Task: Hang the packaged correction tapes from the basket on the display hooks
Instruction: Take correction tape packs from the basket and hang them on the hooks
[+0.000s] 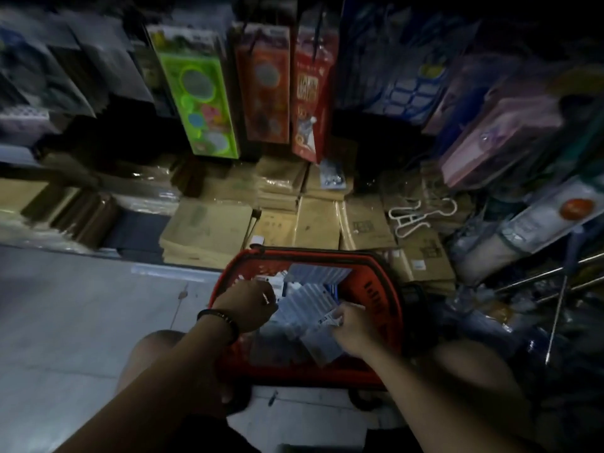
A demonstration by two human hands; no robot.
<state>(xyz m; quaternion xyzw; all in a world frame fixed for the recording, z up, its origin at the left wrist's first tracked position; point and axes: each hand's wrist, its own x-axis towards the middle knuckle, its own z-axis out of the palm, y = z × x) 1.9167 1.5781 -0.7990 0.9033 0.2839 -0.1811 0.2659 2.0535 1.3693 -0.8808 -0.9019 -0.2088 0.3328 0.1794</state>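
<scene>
A red shopping basket (382,289) stands on the floor between my knees, filled with several pale blue and white packaged correction tapes (310,299). Both hands reach into it. My left hand (250,304), with a dark bracelet at the wrist, is closed over packs at the basket's left side. My right hand (351,328) pinches the edge of a pack (328,320) near the basket's middle. Bare metal display hooks (539,273) stick out at the right.
Packaged goods hang above: a green pack (199,93), an orange one (266,83), a red one (310,93), and pink and blue ones at right. Stacks of brown envelopes (209,233) line the low shelf behind the basket. Grey floor (81,315) lies to the left.
</scene>
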